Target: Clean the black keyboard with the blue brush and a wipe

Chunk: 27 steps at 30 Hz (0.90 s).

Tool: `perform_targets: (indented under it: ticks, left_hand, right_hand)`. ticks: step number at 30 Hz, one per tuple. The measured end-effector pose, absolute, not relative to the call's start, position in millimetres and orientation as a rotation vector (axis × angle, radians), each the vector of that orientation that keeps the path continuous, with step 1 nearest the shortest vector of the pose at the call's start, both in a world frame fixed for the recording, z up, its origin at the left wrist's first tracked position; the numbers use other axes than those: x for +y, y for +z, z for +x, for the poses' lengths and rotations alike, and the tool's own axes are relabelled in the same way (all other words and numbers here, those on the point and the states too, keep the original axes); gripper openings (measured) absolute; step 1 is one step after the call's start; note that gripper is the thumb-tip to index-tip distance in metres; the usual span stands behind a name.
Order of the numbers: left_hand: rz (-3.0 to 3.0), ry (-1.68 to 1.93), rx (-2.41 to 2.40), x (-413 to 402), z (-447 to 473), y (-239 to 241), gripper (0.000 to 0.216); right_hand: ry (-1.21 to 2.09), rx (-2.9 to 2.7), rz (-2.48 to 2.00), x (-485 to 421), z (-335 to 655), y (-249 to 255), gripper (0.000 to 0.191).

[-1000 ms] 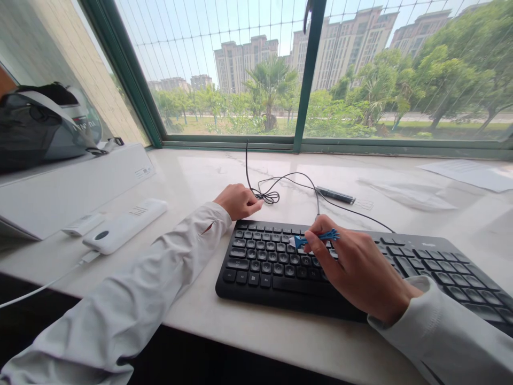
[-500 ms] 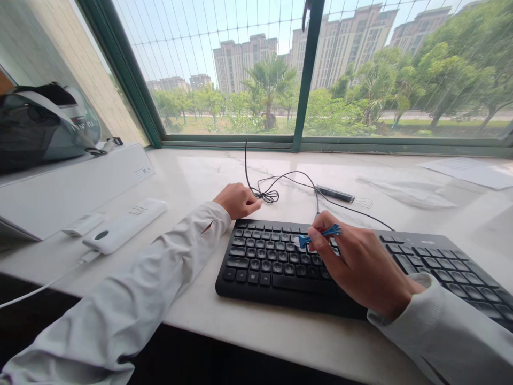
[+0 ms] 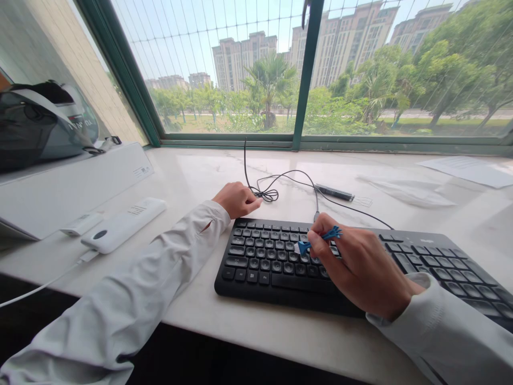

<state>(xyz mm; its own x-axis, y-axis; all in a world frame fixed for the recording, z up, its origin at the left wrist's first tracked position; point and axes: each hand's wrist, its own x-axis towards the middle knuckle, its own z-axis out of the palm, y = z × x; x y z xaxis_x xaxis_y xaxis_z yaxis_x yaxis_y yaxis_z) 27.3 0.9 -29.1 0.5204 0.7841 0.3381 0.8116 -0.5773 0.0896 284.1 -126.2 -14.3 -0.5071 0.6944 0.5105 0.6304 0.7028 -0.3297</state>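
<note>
In my right hand (image 3: 356, 262) I pinch a small blue cleaning brush (image 3: 304, 247) between thumb and fingers. Its pale bristles touch the middle keys of a black keyboard (image 3: 244, 294), which lies flat on the white counter. The brush's blue frayed-looking tail pokes out above my knuckles. My left hand (image 3: 236, 200) rests at the keyboard's back left corner with curled fingers, beside a coiled black cable (image 3: 269, 195). Whatever those fingers may hold is hidden. Part of the keyboard is covered by my right hand and forearm.
Behind the keyboard lie a dark-handled tool with thin wires (image 3: 334, 192), a clear plastic bag (image 3: 404, 191) and a paper sheet (image 3: 473, 170). On the left are a white power bank (image 3: 124, 224) with a cord, a white box (image 3: 80, 187) and a dark bag (image 3: 36, 128). The counter's front edge runs below.
The brush tip has shifted slightly toward me over the keys, and my right hand has tilted a little with it. My left hand has stayed in place.
</note>
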Motion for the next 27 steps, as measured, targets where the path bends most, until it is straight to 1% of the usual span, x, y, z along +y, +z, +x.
perform_targets:
  ticks: [9,21,27]
  left_hand:
    - [-2.687,-0.572,-1.394,2.1,26.4,-30.2,0.048]
    - [-2.662,-0.527,-1.397,2.2,26.6,-31.0,0.050]
    - [-2.658,-0.531,-1.388,3.3,26.1,-31.6,0.050]
  right_hand:
    - [0.143,-2.274,-0.969,-127.2,285.4,-10.9,0.018]
    - [0.175,-2.303,-0.921,-129.1,286.7,-12.1,0.017]
    - [0.126,-2.297,-0.869,-128.5,286.9,-10.9,0.016]
